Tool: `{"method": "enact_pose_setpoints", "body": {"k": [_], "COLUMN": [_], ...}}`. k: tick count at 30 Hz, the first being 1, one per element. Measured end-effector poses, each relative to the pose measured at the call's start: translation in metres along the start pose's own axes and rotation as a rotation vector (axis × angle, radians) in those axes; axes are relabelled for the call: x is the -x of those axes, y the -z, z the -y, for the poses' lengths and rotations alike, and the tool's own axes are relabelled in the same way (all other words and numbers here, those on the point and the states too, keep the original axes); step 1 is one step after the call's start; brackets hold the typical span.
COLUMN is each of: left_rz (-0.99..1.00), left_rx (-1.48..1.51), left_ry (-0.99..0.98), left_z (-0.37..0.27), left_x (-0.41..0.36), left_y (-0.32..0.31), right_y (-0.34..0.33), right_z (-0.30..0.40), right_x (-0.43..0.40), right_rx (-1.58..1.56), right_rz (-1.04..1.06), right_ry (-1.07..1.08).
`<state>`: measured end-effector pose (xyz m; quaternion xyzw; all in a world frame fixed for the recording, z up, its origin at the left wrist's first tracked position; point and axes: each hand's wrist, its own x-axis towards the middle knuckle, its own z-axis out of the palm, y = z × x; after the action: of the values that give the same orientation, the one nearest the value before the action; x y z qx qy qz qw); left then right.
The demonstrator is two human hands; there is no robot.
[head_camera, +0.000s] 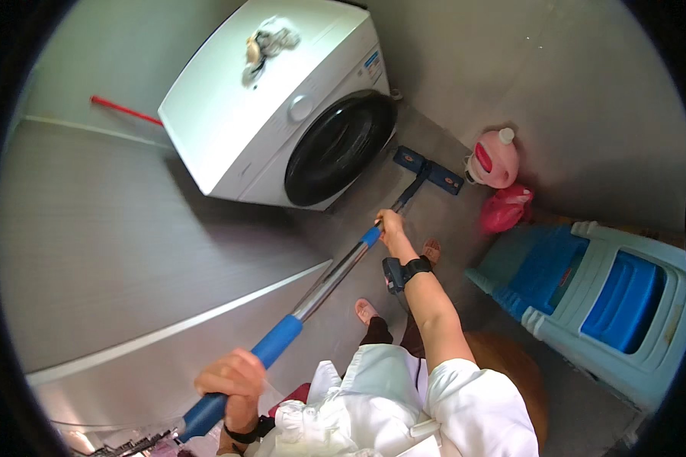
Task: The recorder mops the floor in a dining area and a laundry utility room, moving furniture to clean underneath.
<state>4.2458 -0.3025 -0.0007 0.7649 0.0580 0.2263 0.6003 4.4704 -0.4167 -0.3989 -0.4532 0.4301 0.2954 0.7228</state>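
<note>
A flat mop crosses the view diagonally, with a steel pole (pixel 331 285) and blue grip sleeves. My left hand (pixel 231 377) is wrapped around the blue foam grip (pixel 280 337) near the pole's upper end. Farther down, my right hand (pixel 391 224) grips the pole just below a short blue collar (pixel 371 236). The dark blue mop head (pixel 428 169) lies on the grey floor, between the washing machine and a pink jug. Its underside is hidden. Both wrists wear black straps, the right one with a small device (pixel 394 275).
A white front-loading washing machine (pixel 234 114) has crumpled cloth (pixel 268 45) on top. By the right wall are the pink jug (pixel 500 160), a red plastic bag (pixel 506 208) and a blue plastic storage unit (pixel 554 320). A raised ledge (pixel 177 337) runs at left; a red stick (pixel 126 109) sits behind the machine.
</note>
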Motion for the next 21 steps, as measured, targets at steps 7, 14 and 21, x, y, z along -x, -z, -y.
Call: {"method": "enact_pose_setpoints", "body": {"k": [7,14,21], "left_rz": [-0.247,-0.413,-0.553], "left_rx": [0.193,0.084,0.107], "left_ry": [-0.134,-0.130,-0.235], "left_z": [0.012,-0.022,-0.085], "left_x": [0.079,0.140,0.148], "left_y": [0.100,0.130,0.169], "right_y": [-0.048,-0.042,-0.019], "right_z": [-0.117,-0.204,-0.294], "right_x": [0.049,0.073,0.167], "right_rx": [0.053,0.356,0.353], "right_rz": [0.039,0.121,0.276], "right_ry": [-0.015,-0.075,-0.260]}}
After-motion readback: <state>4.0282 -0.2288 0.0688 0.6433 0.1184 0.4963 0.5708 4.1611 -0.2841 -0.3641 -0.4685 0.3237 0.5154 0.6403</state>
